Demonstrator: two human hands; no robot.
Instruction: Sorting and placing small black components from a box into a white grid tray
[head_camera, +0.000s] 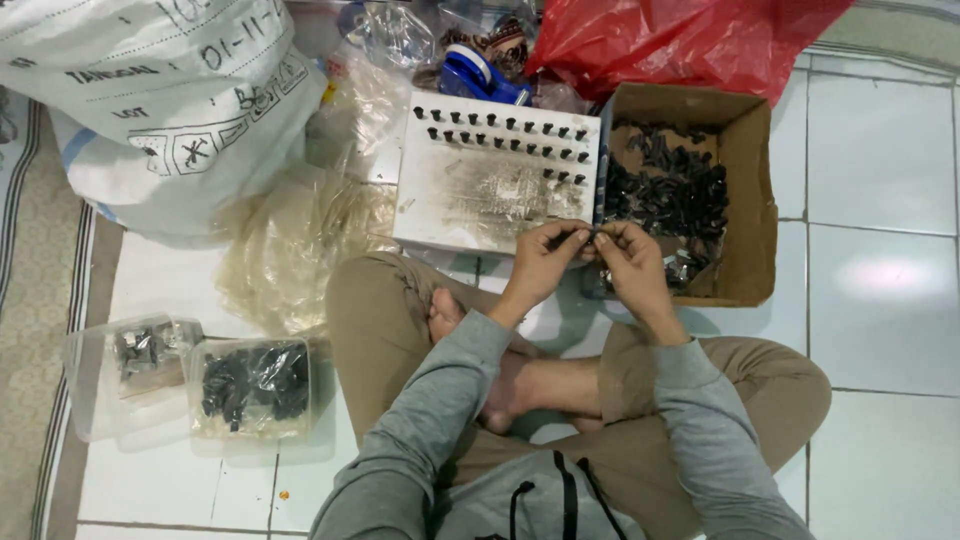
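Both hands met at the centre of the frame, just below the lower right corner of a white pegboard (470, 205). The left hand (545, 262) and the right hand (628, 262) had their fingertips pinched together on a small dark part (590, 235), too tiny to make out in detail; each hand closed narrowly on it from its own side. The part sat between the two thumbs, right beside the board's edge.

The pegboard lay flat on the tiled floor, and rows of small black pegs (505, 125) stood along its upper portion, while its lower area was bare and smudged. To its right, touching it, an open cardboard box (752, 180) held a heap of black plastic pieces (668, 190).

At the upper right of the frame lay a red plastic bag (680, 40). A large white sack (160, 100) filled the upper left, with crumpled clear plastic wrap (290, 240) beneath it. At the lower left, two clear plastic containers (250, 390) sat side by side, one holding dark pieces and the other metallic ones. The person sat cross-legged in a grey hooded top.
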